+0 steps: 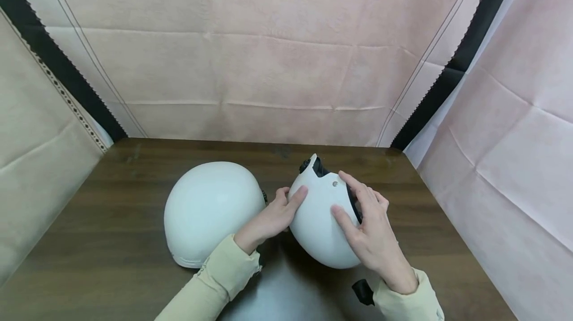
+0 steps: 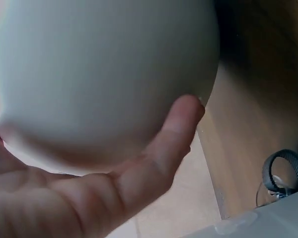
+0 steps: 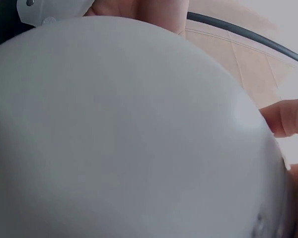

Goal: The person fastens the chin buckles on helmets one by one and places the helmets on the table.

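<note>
Both hands hold a white helmet (image 1: 320,221), tilted so that its black-lined opening faces up and to the right. My left hand (image 1: 277,214) cups its left side, with the thumb on the shell; in the left wrist view the fingers (image 2: 159,163) curve round the smooth shell (image 2: 104,74). My right hand (image 1: 369,236) grips the edge of the opening, its thumb on the outer shell. In the right wrist view the shell (image 3: 139,124) fills most of the picture. A second white helmet (image 1: 212,211) rests on the table to the left, just beyond my left hand.
The brown wooden table (image 1: 112,241) ends at pale fabric walls (image 1: 277,72) at the back and sides. A black strap loop (image 2: 283,171) shows at the right of the left wrist view. A small black device (image 1: 363,292) sits at the right wrist.
</note>
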Motion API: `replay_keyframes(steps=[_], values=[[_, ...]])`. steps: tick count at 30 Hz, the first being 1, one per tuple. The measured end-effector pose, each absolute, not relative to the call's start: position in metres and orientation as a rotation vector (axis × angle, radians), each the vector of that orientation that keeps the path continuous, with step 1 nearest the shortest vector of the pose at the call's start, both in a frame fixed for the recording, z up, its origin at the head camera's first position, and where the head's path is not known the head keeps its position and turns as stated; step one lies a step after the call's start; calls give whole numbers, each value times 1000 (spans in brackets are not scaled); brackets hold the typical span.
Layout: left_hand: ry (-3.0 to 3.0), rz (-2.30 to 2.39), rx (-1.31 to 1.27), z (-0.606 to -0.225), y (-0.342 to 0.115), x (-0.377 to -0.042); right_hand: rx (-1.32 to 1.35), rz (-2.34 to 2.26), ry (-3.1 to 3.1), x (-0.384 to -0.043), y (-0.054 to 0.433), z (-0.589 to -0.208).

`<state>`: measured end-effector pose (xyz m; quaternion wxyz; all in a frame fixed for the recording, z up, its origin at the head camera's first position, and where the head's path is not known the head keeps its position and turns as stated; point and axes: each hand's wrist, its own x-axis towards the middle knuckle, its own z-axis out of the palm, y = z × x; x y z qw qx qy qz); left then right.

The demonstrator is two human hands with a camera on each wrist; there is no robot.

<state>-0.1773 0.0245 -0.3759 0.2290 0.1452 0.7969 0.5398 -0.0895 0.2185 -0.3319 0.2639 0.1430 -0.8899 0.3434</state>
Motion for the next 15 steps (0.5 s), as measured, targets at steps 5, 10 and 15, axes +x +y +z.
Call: replay_keyframes(steps=[5, 10, 15], values=[[2181, 1497, 397, -375, 24, -175, 363, 727, -2468, -85, 215, -328], [2202, 1503, 429, -371, 25, -172, 300, 514, -2516, -80, 211, -324], [2263, 1480, 454, -364, 24, -168, 266, 366, -2599, -77, 206, -323]])
